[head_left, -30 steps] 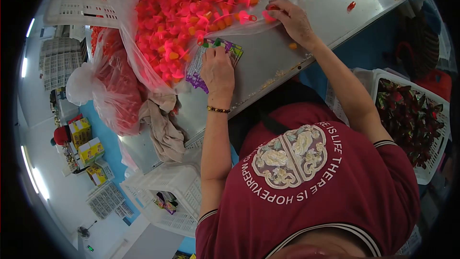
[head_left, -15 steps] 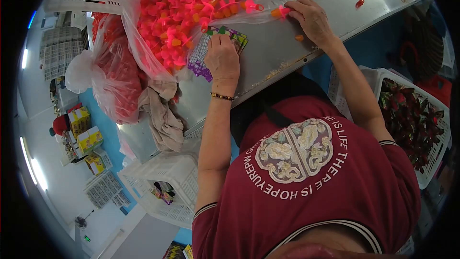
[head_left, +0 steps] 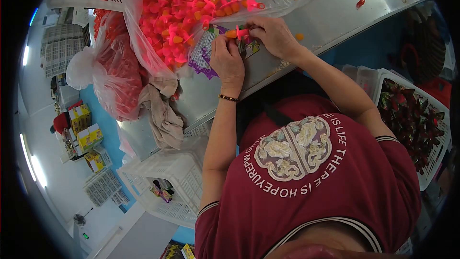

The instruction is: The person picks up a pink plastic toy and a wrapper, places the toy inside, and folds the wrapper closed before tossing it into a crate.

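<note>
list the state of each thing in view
Pink-and-orange plastic piece: held in right hand
Purple-and-green printed packets: flat on grey metal table, partly covered by left hand
Clear plastic film: open, heaped with bright pink pieces
Beige cloth: crumpled
Dark beaded bracelet: being worn
White plastic crate at right: filled with dark red packets

Person is wearing a maroon short-sleeved shirt (head_left: 364, 187). Dark-and-pale stripes are edging the neckline (head_left: 331, 219) and sleeve hems (head_left: 385, 138). An ornate cream-and-grey floral patch (head_left: 309, 137) is decorating the front; white capitals (head_left: 295, 193) are curving around it, partly reading "THERE IS HOPE". A dark-and-gold beaded bracelet (head_left: 228, 98) is circling the left wrist (head_left: 232, 89).
</note>
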A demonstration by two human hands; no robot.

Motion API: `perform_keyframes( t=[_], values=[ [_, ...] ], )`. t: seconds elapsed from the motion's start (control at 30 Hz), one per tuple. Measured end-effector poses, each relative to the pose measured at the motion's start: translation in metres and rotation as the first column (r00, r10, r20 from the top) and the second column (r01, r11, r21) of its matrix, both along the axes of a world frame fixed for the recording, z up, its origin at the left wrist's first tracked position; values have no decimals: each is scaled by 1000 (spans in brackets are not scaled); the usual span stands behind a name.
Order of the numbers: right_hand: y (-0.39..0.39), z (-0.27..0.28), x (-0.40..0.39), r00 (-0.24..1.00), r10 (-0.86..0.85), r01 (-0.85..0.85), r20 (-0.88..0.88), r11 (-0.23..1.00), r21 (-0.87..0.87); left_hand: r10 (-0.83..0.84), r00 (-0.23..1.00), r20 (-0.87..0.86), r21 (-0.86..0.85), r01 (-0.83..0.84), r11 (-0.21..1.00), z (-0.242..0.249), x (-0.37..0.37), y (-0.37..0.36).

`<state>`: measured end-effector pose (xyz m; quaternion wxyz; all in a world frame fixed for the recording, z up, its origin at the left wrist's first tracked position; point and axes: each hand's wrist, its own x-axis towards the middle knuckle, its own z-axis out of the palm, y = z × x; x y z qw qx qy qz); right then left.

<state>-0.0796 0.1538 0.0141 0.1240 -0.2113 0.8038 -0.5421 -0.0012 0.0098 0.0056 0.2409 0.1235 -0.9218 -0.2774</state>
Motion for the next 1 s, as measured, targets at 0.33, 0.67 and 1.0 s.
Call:
perform_keyframes(
  t=[0.33, 0.67, 1.0],
  values=[
    [8, 6, 0, 964, -50, 112, -261, 967, 230, 108, 988, -110, 194, -86, 977, -8, -3, 2],
    [7, -4, 6, 874, 99, 111, -476, 913, 394, 71, 984, -160, 232, -33, 972, -8, -2, 1],
    [2, -13, 9, 891, -19, 144, -453, 959, 244, 59, 988, -146, 256, -20, 966, -7, -5, 5]
  ],
)
